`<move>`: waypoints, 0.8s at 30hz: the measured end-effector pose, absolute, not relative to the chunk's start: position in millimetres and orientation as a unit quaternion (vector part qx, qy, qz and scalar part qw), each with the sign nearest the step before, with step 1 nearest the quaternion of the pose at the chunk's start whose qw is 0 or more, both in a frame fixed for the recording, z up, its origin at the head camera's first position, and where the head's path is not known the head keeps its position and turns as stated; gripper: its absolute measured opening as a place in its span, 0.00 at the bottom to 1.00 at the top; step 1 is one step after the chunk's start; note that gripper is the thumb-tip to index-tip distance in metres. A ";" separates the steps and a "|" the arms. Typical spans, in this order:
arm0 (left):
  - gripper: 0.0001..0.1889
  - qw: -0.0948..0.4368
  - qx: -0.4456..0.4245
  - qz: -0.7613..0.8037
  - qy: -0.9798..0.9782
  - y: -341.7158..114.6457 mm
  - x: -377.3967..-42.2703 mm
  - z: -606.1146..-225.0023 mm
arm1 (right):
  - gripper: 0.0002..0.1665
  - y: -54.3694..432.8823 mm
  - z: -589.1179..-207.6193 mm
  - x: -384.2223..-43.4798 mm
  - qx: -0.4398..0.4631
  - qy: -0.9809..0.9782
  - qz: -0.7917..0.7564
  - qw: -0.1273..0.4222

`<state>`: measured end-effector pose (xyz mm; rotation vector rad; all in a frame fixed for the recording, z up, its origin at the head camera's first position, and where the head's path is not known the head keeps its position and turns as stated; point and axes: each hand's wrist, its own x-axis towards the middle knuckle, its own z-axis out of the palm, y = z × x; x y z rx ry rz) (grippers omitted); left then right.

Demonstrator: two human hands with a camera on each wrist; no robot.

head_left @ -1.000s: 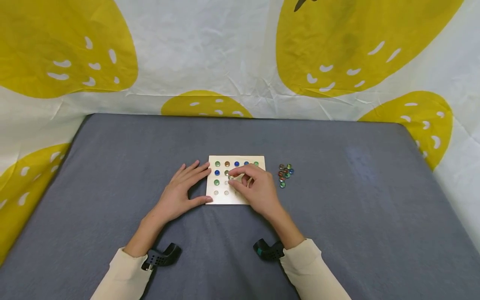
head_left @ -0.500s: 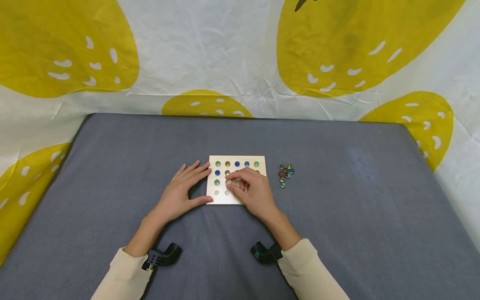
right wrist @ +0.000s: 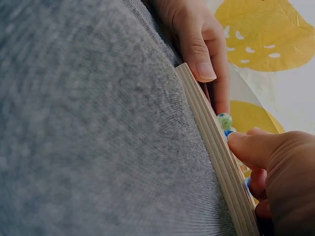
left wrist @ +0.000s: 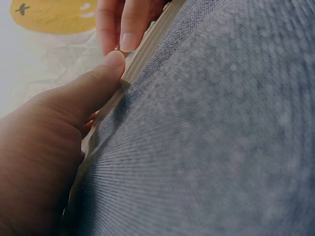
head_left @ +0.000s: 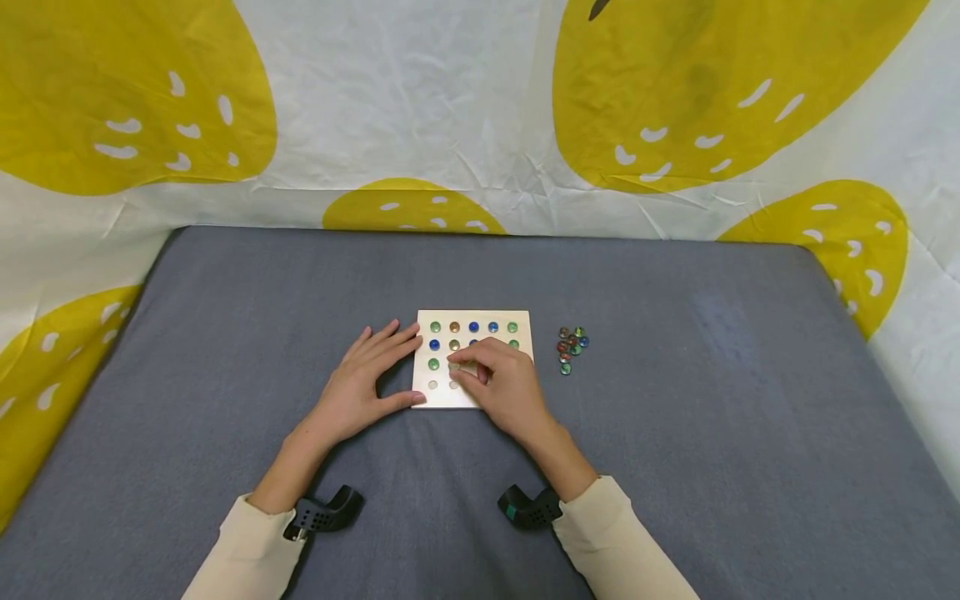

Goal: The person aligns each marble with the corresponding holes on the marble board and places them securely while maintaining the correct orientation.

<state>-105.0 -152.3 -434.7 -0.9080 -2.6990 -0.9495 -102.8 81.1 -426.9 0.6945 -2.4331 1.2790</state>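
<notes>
A pale wooden board (head_left: 465, 400) with rows of round hollows lies on the grey cloth. Glass marbles, green, blue and amber, sit in its upper rows, and a green marble (head_left: 433, 364) fills the left hollow of the third row. My left hand (head_left: 356, 392) rests along the board's left side, fingers spread and thumb at the near corner. Over the third row, my right hand (head_left: 510, 383) pinches a small marble between thumb and forefinger; the fingertips mostly hide it. In the right wrist view the right thumb (right wrist: 253, 147) is at the board's surface, near a green marble (right wrist: 224, 120).
Several loose marbles (head_left: 573, 343) lie clustered on the cloth right of the board. Bare hollows (head_left: 432, 385) show in the nearest row. Behind the grey table (head_left: 675, 333) hangs a white cloth (head_left: 420, 100) with yellow fruit shapes. Each wrist wears a black camera mount (head_left: 330, 510).
My right hand has moved slightly left and lowered the marble to the second hollow of the third row. The left hand has stayed in place.
</notes>
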 end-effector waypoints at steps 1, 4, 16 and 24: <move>0.40 0.070 -0.301 -0.315 -0.897 -152.2 -104.9 -434.8 | 0.09 81.2 -427.0 -102.8 0.243 -0.848 0.445 0.154; 0.41 0.068 -0.300 -0.316 -0.898 -151.8 -104.4 -434.6 | 0.08 81.4 -427.2 -102.7 0.248 -0.846 0.445 0.156; 0.40 0.067 -0.298 -0.315 -0.899 -150.9 -104.4 -435.7 | 0.08 82.3 -428.8 -101.9 0.241 -0.852 0.437 0.155; 0.41 0.067 -0.297 -0.312 -0.900 -151.8 -105.3 -437.9 | 0.08 82.4 -429.6 -103.1 0.249 -0.849 0.438 0.159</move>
